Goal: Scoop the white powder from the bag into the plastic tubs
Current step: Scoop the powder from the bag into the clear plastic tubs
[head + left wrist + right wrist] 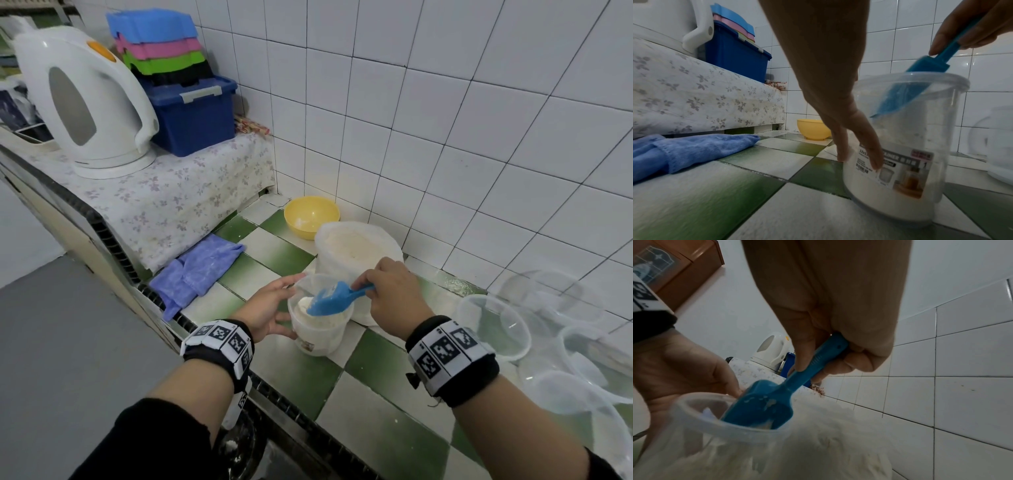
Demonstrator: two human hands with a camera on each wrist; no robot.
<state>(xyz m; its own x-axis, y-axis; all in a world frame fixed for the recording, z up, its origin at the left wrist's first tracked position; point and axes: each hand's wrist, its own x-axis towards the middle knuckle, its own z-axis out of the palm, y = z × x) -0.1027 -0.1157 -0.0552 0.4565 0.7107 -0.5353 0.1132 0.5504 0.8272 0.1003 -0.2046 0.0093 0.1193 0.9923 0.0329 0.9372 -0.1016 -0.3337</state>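
Observation:
A clear plastic tub (pixel 320 337), partly filled with white powder, stands on the checked counter. My left hand (pixel 274 310) touches its left side, and in the left wrist view the fingers (pixel 869 146) lie straight along the tub's wall (pixel 900 186). My right hand (pixel 388 294) grips the handle of a blue scoop (pixel 334 300). The scoop's bowl (pixel 760 407) tilts down inside the tub's mouth, with powder clinging to it. The open white bag of powder (pixel 356 246) stands just behind the tub.
Several empty clear tubs (pixel 493 329) crowd the counter at the right. A yellow bowl (pixel 311 216) sits in the corner behind the bag and a blue cloth (pixel 195 270) lies at the left. A kettle (pixel 82 102) and a blue box (pixel 195 116) stand on a raised covered ledge.

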